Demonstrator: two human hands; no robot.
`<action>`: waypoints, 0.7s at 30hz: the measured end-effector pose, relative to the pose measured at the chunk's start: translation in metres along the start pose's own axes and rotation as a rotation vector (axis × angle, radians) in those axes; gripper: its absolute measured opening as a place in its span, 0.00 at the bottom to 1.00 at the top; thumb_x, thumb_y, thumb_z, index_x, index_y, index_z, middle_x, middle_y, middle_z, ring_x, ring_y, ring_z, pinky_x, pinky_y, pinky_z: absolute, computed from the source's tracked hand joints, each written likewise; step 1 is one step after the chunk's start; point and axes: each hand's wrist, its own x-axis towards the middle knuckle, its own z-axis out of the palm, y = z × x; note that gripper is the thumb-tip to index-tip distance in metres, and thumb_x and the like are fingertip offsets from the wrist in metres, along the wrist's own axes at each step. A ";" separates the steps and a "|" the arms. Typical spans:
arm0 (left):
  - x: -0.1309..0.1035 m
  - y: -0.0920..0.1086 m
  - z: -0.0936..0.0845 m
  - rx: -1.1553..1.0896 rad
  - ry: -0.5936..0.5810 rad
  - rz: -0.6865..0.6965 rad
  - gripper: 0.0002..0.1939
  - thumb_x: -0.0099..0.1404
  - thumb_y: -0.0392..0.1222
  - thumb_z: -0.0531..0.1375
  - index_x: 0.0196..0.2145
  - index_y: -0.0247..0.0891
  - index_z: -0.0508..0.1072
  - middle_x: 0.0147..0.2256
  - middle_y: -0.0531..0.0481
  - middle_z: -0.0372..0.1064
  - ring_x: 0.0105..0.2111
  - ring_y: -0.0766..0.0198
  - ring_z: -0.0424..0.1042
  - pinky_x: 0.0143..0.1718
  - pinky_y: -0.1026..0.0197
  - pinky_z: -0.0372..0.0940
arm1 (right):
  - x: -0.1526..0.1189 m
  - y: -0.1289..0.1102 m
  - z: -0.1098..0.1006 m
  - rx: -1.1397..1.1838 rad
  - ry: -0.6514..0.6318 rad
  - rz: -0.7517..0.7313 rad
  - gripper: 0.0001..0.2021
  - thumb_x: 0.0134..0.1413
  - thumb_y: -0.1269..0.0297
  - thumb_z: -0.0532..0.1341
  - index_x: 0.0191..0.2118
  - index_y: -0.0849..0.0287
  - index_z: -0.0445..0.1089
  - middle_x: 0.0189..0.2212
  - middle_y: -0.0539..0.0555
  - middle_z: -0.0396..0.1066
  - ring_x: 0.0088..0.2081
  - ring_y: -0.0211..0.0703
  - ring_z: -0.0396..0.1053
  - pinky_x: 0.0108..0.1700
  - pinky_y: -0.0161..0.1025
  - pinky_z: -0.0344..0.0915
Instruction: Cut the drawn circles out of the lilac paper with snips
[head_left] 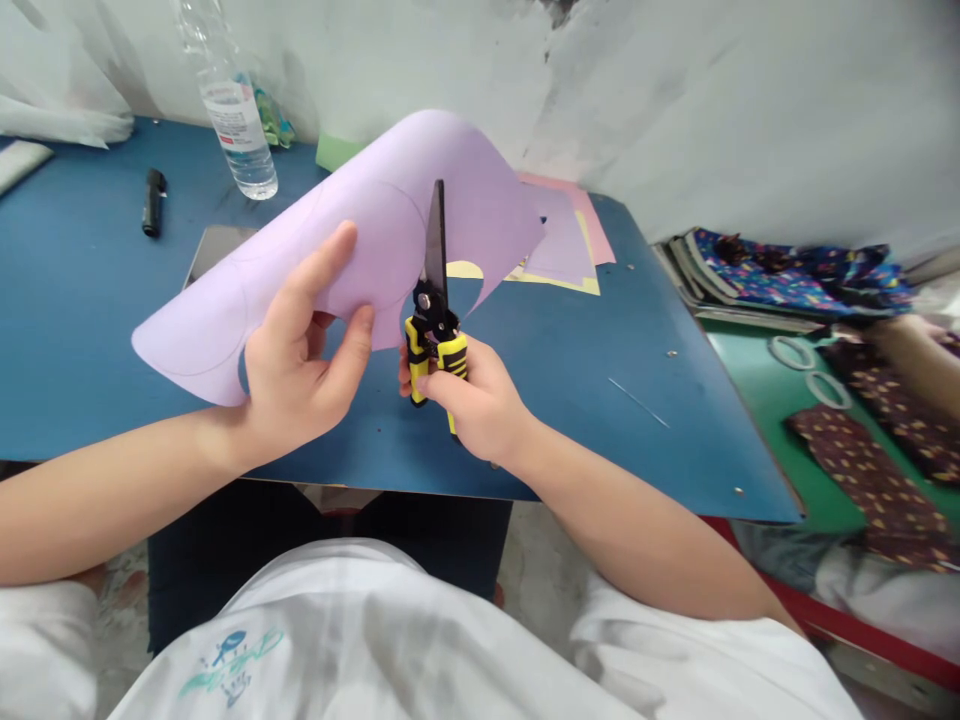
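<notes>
My left hand (307, 360) grips a curled sheet of purple paper (367, 240) by its near edge, thumb and index finger on the upper face, the other fingers behind. Faint circle outlines are drawn on the sheet, and a rounded piece is cut out of its near right edge. In my right hand (480, 395) are scissors (436, 300) with yellow and black handles, my fingers wrapped round them. Their dark blades point away from me and lie at the paper, beside the curve of a drawn circle. Part of the left fingers is hidden behind the paper.
A water bottle (236, 135) and a black marker (153, 203) stand and lie at the back left of the blue table (570, 400). Pink, purple and yellow sheets (562, 235) lie at the back right. On a green table, patterned fabric (870, 480) lies near another person's arm (915, 360).
</notes>
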 end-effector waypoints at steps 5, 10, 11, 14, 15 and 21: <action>0.003 0.009 -0.004 -0.014 -0.046 -0.079 0.33 0.82 0.50 0.66 0.80 0.46 0.69 0.70 0.41 0.79 0.60 0.47 0.87 0.48 0.55 0.88 | -0.001 0.000 0.001 -0.014 0.006 -0.011 0.04 0.57 0.64 0.64 0.38 0.50 0.74 0.35 0.48 0.76 0.37 0.46 0.72 0.43 0.46 0.70; 0.004 0.017 -0.005 -0.017 -0.027 -0.146 0.33 0.80 0.45 0.67 0.78 0.43 0.73 0.68 0.39 0.81 0.41 0.59 0.86 0.26 0.65 0.77 | -0.001 0.000 0.002 -0.024 0.009 -0.026 0.01 0.58 0.64 0.64 0.36 0.50 0.72 0.32 0.48 0.73 0.36 0.46 0.72 0.42 0.47 0.69; 0.004 0.018 -0.005 -0.012 -0.018 -0.153 0.33 0.79 0.44 0.68 0.78 0.43 0.73 0.67 0.39 0.81 0.33 0.65 0.81 0.21 0.66 0.70 | -0.001 0.000 0.002 -0.027 0.011 -0.030 0.01 0.58 0.64 0.64 0.36 0.50 0.72 0.32 0.48 0.73 0.36 0.47 0.72 0.41 0.47 0.69; 0.003 0.018 -0.003 0.006 0.016 -0.169 0.33 0.78 0.46 0.67 0.77 0.44 0.74 0.67 0.39 0.82 0.22 0.73 0.65 0.16 0.65 0.63 | -0.002 0.000 0.002 -0.049 0.019 -0.029 0.02 0.58 0.66 0.64 0.35 0.50 0.71 0.30 0.49 0.72 0.36 0.47 0.71 0.41 0.47 0.69; 0.003 0.018 -0.002 0.007 0.024 -0.168 0.33 0.79 0.47 0.67 0.77 0.45 0.74 0.67 0.38 0.81 0.21 0.73 0.64 0.16 0.64 0.65 | -0.002 0.000 0.002 -0.055 0.021 -0.025 0.03 0.58 0.66 0.64 0.35 0.50 0.71 0.30 0.49 0.72 0.36 0.48 0.72 0.41 0.47 0.70; 0.001 0.016 0.000 0.020 0.011 -0.164 0.35 0.80 0.53 0.66 0.80 0.47 0.71 0.71 0.39 0.78 0.35 0.60 0.84 0.30 0.59 0.82 | -0.002 -0.003 0.004 -0.061 0.042 -0.006 0.03 0.57 0.66 0.65 0.35 0.50 0.70 0.29 0.49 0.70 0.35 0.48 0.71 0.40 0.47 0.70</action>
